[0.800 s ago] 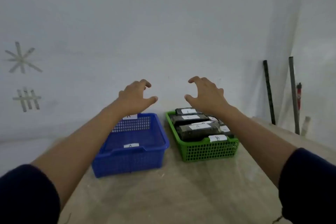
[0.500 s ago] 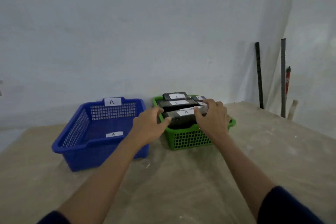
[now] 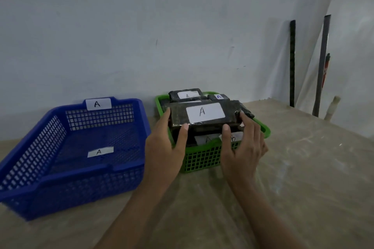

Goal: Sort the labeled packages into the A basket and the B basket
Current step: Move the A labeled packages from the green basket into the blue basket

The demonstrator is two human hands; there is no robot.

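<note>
Blue basket (image 3: 70, 147) sits on the desk (image 3: 293, 168) toward its left edge, close to the back wall. White "A" tag (image 3: 98, 104) on its far rim, second "A" tag (image 3: 100, 151) lying on its mesh floor.

Left hand (image 3: 162, 147) is at the left end of the top package (image 3: 204, 114): thumb hooked on the near edge, fingers wrapped round the end, gripping it.

Top package is a black wrapped block with a white "A" label, lying flat and crosswise over the green basket (image 3: 202, 159), on top of the pile or just above it; contact underneath is hidden.

Right hand (image 3: 242, 151) grips the right end of the same package, thumb on the near edge, fingers curled round the far corner.

Green basket stands just right of the blue one, near the back edge of the desk, small gap between them. More black packages are stacked inside; one at the back (image 3: 186, 95) reads "A", a smaller one (image 3: 218, 97) at the back right also shows "A". Two labels under the held package are partly covered, letters not readable for sure.

Right of that, against the wall past the desk's back right corner: two dark upright bars (image 3: 292, 62) and a red-handled tool (image 3: 325, 70).
</note>
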